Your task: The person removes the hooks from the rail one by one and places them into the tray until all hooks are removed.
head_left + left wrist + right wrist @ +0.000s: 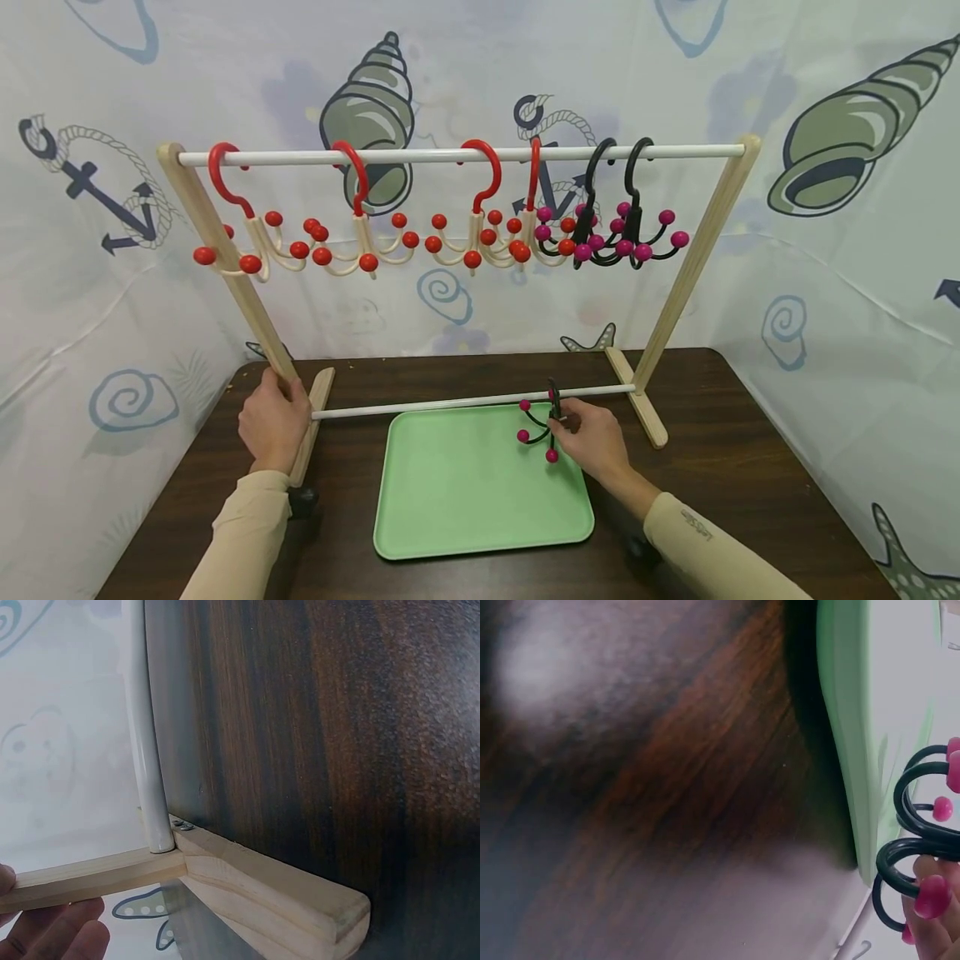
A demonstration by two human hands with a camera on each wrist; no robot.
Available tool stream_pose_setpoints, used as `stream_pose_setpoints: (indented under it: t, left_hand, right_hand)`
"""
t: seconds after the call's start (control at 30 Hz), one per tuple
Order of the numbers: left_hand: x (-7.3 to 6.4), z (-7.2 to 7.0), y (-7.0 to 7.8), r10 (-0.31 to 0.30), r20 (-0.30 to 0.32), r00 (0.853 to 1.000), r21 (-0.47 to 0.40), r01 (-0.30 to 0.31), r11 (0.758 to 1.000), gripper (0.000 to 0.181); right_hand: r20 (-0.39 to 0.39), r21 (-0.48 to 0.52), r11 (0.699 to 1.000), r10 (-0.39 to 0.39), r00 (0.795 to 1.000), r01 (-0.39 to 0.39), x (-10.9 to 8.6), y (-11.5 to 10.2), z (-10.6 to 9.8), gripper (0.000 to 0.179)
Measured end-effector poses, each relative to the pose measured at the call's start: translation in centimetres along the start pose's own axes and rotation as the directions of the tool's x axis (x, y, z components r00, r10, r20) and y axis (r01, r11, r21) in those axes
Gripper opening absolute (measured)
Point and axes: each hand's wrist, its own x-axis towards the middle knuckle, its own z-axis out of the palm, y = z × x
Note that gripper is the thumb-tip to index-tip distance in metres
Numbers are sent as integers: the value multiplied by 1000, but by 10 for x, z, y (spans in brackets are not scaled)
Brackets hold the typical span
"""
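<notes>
My right hand (592, 437) pinches a black multi-arm hook hanger (554, 408) with pink ball tips, over the far right part of the green tray (480, 500). In the right wrist view the hanger's curved black arms (915, 780) show beside my fingertips (928, 930). At the left, my left hand (275, 421) grips the lower part of the rack's wooden post (255, 308). The left wrist view shows fingers (67, 930) curled beneath that post (90, 879). Two similar black hangers (633, 200) hang from the right part of the white top bar (420, 156).
Several cream hangers (363, 237) with red hooks and red balls hang along the top bar's left and middle. A white lower bar (442, 404) runs behind the tray. Wooden feet (648, 417) stand on the dark table (720, 475). A patterned curtain (465, 83) hangs behind.
</notes>
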Motion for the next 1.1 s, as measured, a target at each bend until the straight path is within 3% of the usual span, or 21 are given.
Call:
stream_pose_setpoints:
  t: [0.4, 0.8, 1.1]
  left_hand:
    - [0, 0, 1, -9, 9, 1000, 1, 9, 1000, 24]
    - [0, 1, 0, 1, -11, 1000, 3, -1, 1000, 24]
    - [0, 3, -1, 7, -16, 1000, -5, -7, 1000, 25]
  right_hand:
    - [5, -42, 999, -4, 1000, 4, 6, -1, 9, 20]
    - [82, -13, 999, 41, 996, -40, 10, -3, 9, 30]
    - [157, -20, 998, 55, 986, -52, 9, -8, -4, 40]
